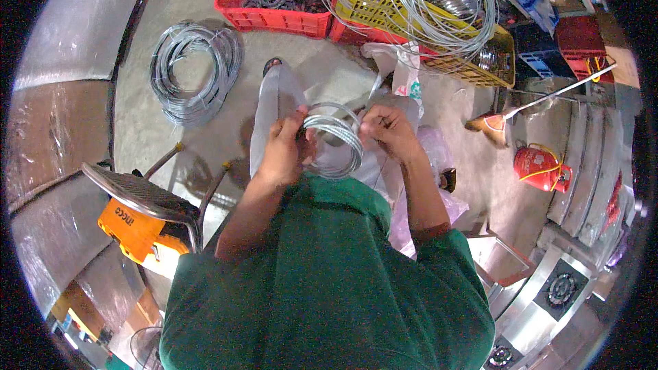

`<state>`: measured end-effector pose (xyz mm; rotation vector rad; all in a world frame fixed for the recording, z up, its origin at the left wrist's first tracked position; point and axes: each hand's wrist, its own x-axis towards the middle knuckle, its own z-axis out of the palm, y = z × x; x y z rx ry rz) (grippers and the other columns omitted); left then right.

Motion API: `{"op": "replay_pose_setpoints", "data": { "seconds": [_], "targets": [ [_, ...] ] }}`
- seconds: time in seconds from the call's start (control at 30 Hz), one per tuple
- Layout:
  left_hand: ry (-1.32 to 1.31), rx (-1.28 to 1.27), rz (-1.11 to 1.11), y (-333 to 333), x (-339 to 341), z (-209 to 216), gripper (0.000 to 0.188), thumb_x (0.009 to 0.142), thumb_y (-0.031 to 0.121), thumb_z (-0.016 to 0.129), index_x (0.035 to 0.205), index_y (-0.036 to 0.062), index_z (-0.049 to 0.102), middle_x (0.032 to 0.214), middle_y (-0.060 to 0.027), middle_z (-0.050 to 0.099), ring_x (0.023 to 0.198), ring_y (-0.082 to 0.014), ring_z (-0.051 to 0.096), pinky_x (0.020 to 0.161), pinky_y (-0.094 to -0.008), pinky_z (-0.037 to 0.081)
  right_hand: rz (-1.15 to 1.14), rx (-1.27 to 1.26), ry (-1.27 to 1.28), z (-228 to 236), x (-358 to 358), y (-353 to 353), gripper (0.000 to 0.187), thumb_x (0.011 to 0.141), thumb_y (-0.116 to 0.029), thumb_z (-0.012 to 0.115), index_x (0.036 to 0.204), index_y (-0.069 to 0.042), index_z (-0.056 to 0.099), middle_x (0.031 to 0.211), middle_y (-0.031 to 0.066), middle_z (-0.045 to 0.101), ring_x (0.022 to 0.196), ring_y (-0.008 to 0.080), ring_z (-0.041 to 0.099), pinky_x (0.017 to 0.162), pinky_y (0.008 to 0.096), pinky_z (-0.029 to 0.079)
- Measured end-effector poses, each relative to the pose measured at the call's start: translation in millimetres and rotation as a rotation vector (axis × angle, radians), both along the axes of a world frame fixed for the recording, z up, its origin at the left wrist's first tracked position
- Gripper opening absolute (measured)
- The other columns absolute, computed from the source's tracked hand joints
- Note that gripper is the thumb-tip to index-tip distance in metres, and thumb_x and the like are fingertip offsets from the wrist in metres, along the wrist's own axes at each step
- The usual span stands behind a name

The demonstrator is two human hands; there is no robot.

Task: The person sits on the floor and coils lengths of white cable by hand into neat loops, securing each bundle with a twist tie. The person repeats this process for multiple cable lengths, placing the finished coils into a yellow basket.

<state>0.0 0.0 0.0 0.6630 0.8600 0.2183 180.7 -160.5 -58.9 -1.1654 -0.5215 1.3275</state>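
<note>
A: What lies around the person?

B: Taking the small coil (334, 138) at mid-frame as the landmark: up and to the right of it a yellow crate (418, 20) spills loose wire, and up and a little left sits a red crate (274, 0) of dark rings. Well to its left a big coil (195, 72) lies on the floor. Down and left stands a stool (140, 192) over an orange case (137, 229); to its right lies a red can (541, 168).

A: And the small coil itself?

B: It is held in front of the chest, above the grey trouser leg. The left hand (284, 151) is closed on its left arc, thumb over the strands. The right hand (387, 130) pinches the upper right arc with fingertips together.

A: How would it handle?

B: Probably light for its size, stiff and springy. The turns look likely to fan apart if let go, so gripping across all the strands at opposite sides seems soundest. The bare wire looks smooth, perhaps slippery, and any cut end could prick.
</note>
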Motion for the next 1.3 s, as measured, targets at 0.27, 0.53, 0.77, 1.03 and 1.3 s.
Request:
{"op": "replay_pose_setpoints", "data": {
  "seconds": [0.27,0.53,0.77,1.03,1.3],
  "targets": [
    [0.151,0.055,-0.032,3,13,-5,0.041,0.097,0.044,0.054,0.072,0.0117,0.051,0.057,0.0017,0.044,0.043,-0.01,0.038,0.039,-0.0276,0.028,0.143,0.023,0.095,-11,-18,7,0.01,0.088,-0.001,0.059,0.097,0.002,0.063,0.093,0.0155,0.071,0.084,0.0258,0.071,0.079,0.0354,0.056],
    [0.243,0.06,0.046,-5,7,-24,0.042,0.096,0.047,0.055,0.076,0.0111,0.05,0.055,0.0031,0.039,0.042,-0.0088,0.034,0.04,-0.0276,0.026,-0.096,0.148,0.644,-27,-51,12,0.029,0.087,-0.015,0.065,0.11,0.003,0.062,0.105,0.0172,0.068,0.1,0.0249,0.066,0.092,0.0379,0.051],
    [0.152,-0.143,-0.043,-5,5,-36,0.041,0.096,0.048,0.056,0.073,0.0138,0.049,0.055,0.0044,0.039,0.041,-0.0089,0.033,0.039,-0.0263,0.023,0.003,0.36,0.938,-30,-64,13,0.036,0.084,-0.012,0.066,0.117,0.001,0.061,0.106,0.011,0.069,0.096,0.0238,0.067,0.09,0.0361,0.053],
    [0.025,-0.326,-0.086,-4,1,-41,0.042,0.098,0.048,0.05,0.07,0.0165,0.047,0.055,0.0062,0.035,0.044,-0.0084,0.031,0.039,-0.0253,0.022,-0.243,0.41,0.86,-38,-85,16,0.031,0.091,-0.024,0.064,0.113,-0.002,0.06,0.107,0.0103,0.069,0.09,0.0197,0.067,0.08,0.0338,0.055],
    [0.038,-0.35,-0.217,-17,-2,-50,0.045,0.099,0.05,0.046,0.07,0.016,0.047,0.055,0.0066,0.033,0.044,-0.0083,0.026,0.041,-0.0244,0.022,-0.383,0.136,0.675,-23,-85,15,0.025,0.094,-0.029,0.061,0.098,-0.004,0.061,0.085,0.0079,0.067,0.075,0.0165,0.064,0.063,0.0313,0.054]
  ]
}}
